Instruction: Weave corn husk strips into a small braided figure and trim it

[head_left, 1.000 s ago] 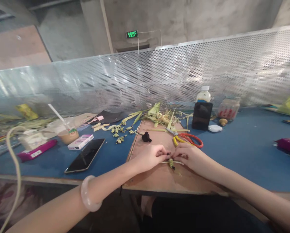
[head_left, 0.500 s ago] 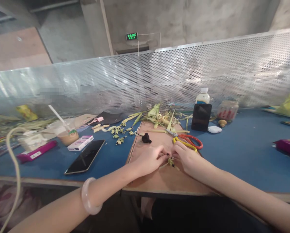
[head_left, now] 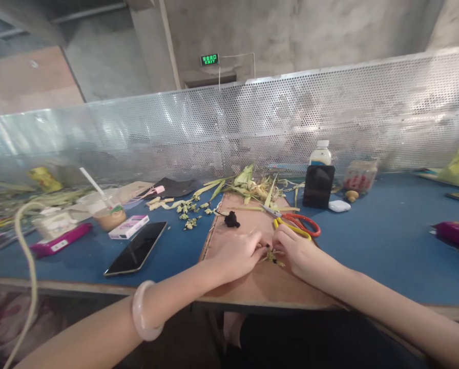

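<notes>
My left hand (head_left: 245, 252) and my right hand (head_left: 293, 248) meet over a brown board (head_left: 245, 289), fingers pinched close together. Between them is a small knotted piece of pale green plant strips (head_left: 272, 256), with loose ends sticking out and a dark bit on it. Both hands are closed on this piece; my fingers hide part of it. Just beyond my right hand lie scissors (head_left: 300, 225) with red and yellow handles. A small black bundle (head_left: 232, 219) rests on the board past my left hand.
Pale green husk strips (head_left: 248, 184) pile at the board's far end. Small knotted pieces (head_left: 190, 223) lie left of it. A phone (head_left: 137, 248), a drink cup (head_left: 109, 215) and a small box (head_left: 128, 227) stand left; a bottle (head_left: 321, 151) and white case (head_left: 339, 206) right.
The small plant piece has shifted and turned slightly between my fingers. Both hands stay in nearly the same place, and the whole view has moved a little.
</notes>
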The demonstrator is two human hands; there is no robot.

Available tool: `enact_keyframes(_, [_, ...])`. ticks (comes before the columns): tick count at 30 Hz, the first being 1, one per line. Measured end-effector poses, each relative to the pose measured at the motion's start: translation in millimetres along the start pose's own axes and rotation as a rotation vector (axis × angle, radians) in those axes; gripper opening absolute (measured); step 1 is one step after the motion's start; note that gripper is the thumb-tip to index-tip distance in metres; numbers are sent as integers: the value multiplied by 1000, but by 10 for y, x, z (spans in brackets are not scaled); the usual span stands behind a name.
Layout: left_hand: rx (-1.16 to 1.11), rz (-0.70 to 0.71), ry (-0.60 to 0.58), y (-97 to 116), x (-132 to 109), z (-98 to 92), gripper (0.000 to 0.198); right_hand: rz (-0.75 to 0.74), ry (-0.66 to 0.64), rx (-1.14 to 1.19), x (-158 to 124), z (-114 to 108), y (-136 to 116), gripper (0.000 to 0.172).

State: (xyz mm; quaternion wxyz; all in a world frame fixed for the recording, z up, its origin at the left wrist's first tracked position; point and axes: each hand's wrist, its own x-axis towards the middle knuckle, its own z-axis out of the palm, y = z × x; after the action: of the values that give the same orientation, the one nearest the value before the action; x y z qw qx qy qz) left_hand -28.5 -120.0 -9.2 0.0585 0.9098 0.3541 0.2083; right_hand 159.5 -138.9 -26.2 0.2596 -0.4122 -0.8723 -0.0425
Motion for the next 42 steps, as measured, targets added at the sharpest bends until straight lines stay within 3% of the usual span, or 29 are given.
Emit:
enact_keyframes(6, [49,3,12,-13,21,24,18,-32,-138,-27,123,-126,48,20])
enact_keyframes(11, [-18,-3,7,5,27,5,16,-97,-275,94,296,-258,168,14])
enact_keyframes(16, [-21,-24,-11,13,26,-7,16,-208,-206,73,338,-218,134,17])
enact_keyframes(24, [-105,-139,-19,21,40,1,21,-31,16,89,115,-34,34,19])
enact_keyframes(33, [-155,-196,-23,51,23,-24,22,8,58,123,103,16,-20,16])
enact_keyframes(37, [-237,-201,-18,52,12,-7,23,187,114,285,103,-1,1,15])
enact_keyframes(40, [-279,-198,-18,30,13,26,23,314,53,453,89,-33,55,16])
enact_keyframes(42, [-288,-204,-14,6,16,49,23,322,-42,532,85,-59,72,15])
